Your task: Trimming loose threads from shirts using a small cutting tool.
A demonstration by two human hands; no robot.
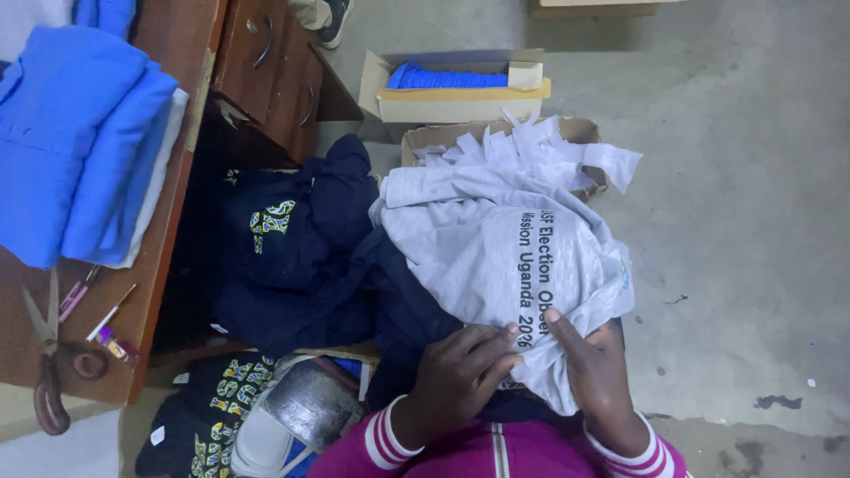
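- Down at six o'clock in your view, both hands meet on a light grey printed cotton T-shirt (496,257) that lies across your lap and spreads up toward twelve o'clock.
- Your left hand (456,376) rests on the shirt's lower edge, fingers bent and closed over a fold of grey cloth, the thumb pointing toward one o'clock.
- Your right hand (595,372) sits just beside it at about three o'clock from the left one, pinching a bunched corner of the same shirt between thumb and fingers.
- Under the grey shirt, out toward nine o'clock, lies a heap of dark navy garments with yellow lettering (301,257), touching the shirt's left edge.
- Beyond the shirt at twelve o'clock stands an open brown cardboard box full of white paper strips (531,146); the strips spill over the shirt's top edge.
- Farther out at twelve o'clock is a second open cardboard box holding folded blue cloth (452,84).
- Over at ten o'clock, a stack of folded bright blue garments (75,142) lies on a brown wooden desk (168,221).
- Near eight o'clock on that desk lie scissors with dark brown handles (49,363), with two pens (97,310) just beside them.
- Pink sleeves with white striped cuffs (390,438) cover both your wrists.
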